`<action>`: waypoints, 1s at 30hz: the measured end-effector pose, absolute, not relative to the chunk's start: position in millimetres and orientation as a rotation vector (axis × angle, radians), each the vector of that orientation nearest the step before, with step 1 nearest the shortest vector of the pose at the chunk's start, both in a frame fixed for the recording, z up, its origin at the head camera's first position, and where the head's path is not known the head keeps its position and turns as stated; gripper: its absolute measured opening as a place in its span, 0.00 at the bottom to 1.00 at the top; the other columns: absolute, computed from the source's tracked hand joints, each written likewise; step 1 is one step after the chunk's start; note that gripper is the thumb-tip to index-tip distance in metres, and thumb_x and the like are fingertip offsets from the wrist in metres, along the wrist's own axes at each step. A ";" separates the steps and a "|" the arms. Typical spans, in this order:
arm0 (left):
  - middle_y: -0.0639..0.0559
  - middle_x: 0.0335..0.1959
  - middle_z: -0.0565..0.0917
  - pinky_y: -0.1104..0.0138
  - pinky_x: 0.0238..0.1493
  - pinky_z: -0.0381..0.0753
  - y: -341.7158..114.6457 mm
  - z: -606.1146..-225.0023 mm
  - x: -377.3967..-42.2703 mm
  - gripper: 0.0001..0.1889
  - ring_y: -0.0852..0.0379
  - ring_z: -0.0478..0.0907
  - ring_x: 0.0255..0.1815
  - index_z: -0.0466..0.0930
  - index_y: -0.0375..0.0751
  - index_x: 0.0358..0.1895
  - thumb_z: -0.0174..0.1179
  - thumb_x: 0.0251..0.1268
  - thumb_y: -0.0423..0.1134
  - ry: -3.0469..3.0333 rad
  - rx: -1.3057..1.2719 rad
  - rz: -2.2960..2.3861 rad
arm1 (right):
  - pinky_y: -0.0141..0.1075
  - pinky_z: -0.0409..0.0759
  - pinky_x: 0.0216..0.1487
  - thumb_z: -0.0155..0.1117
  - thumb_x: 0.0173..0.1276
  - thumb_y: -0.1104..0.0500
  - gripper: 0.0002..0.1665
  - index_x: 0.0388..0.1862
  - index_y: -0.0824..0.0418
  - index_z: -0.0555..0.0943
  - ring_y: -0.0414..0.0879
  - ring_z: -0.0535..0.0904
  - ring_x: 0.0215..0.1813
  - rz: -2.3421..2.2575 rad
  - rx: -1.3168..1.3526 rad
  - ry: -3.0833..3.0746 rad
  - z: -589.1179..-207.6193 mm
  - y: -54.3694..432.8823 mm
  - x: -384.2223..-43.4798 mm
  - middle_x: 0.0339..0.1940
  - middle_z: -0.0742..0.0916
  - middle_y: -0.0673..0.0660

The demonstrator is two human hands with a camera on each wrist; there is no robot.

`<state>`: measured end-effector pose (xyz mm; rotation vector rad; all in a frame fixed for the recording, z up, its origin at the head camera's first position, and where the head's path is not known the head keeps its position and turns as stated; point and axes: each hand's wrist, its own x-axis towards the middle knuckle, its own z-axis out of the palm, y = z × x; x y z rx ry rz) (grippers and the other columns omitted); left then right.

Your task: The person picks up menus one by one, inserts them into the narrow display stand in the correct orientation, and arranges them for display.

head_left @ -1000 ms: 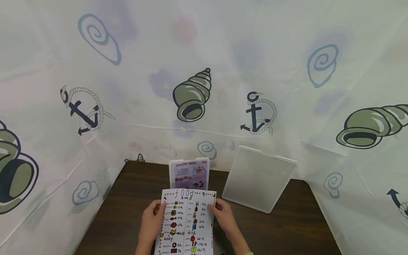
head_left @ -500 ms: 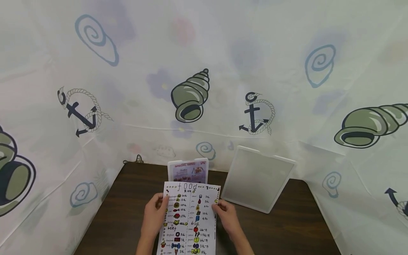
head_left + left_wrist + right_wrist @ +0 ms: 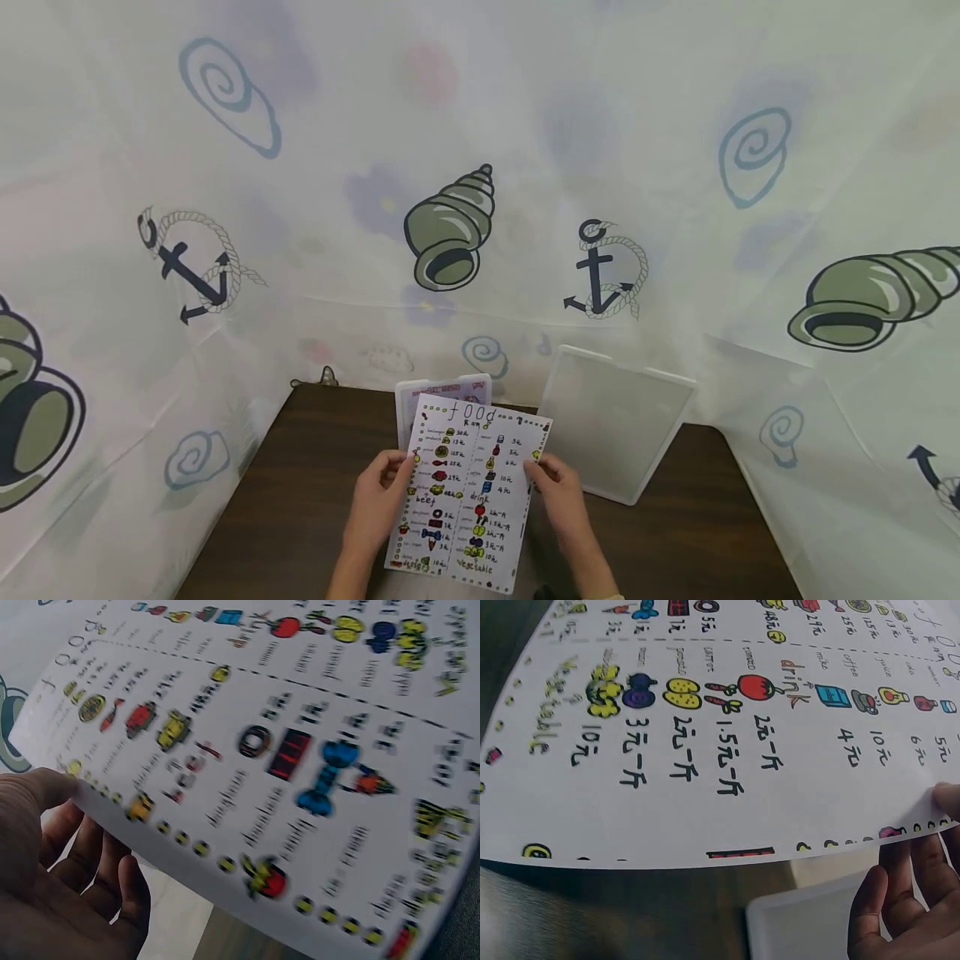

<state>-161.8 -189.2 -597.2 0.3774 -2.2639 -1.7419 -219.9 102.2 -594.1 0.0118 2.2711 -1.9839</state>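
A hand-drawn paper menu [image 3: 468, 492], headed "food" with small coloured drawings and prices, is held up in front of me. My left hand [image 3: 377, 500] pinches its left edge, thumb on the front and fingers behind. On the opposite edge my right hand [image 3: 562, 504] pinches the sheet the same way. In the left wrist view the left hand [image 3: 71, 855] has its fingers curled behind the paper. The right wrist view shows the right hand [image 3: 919, 892] at the sheet's edge. Partly behind the paper stands a white frame [image 3: 402, 408] with a printed "special menu".
A larger white-edged blank panel [image 3: 615, 425] leans at the back right of the dark wooden table [image 3: 285, 483]. Behind the table hangs a pale cloth [image 3: 525, 125] printed with shells and anchors. A small dark thing [image 3: 545, 592] shows at the bottom edge.
Both hands have raised the paper menu and moved it to the right, tilting it slightly. It now overlaps more of the framed menu, and its lower edge has come into view.
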 end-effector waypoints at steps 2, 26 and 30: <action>0.47 0.43 0.87 0.71 0.42 0.81 -187.2 -598.3 -161.2 0.11 0.60 0.81 0.39 0.86 0.41 0.52 0.65 0.81 0.45 -2.271 0.371 -1.752 | 0.48 0.81 0.63 0.67 0.81 0.49 0.19 0.60 0.60 0.88 0.49 0.82 0.56 -1.978 0.030 2.289 -590.9 106.1 -220.5 0.56 0.91 0.57; 0.48 0.38 0.88 0.64 0.32 0.84 -171.8 -568.3 -170.6 0.08 0.55 0.83 0.31 0.87 0.51 0.50 0.65 0.80 0.49 -2.110 0.205 -1.809 | 0.41 0.78 0.62 0.69 0.79 0.51 0.22 0.65 0.59 0.85 0.48 0.84 0.58 -2.033 0.053 2.222 -576.8 120.1 -227.9 0.61 0.90 0.58; 0.49 0.39 0.88 0.65 0.32 0.83 -172.5 -564.2 -172.6 0.08 0.57 0.83 0.32 0.87 0.51 0.50 0.65 0.80 0.48 -2.115 0.215 -1.774 | 0.43 0.79 0.63 0.67 0.81 0.52 0.18 0.62 0.60 0.86 0.48 0.83 0.58 -2.037 0.083 2.229 -576.2 119.8 -228.3 0.60 0.90 0.57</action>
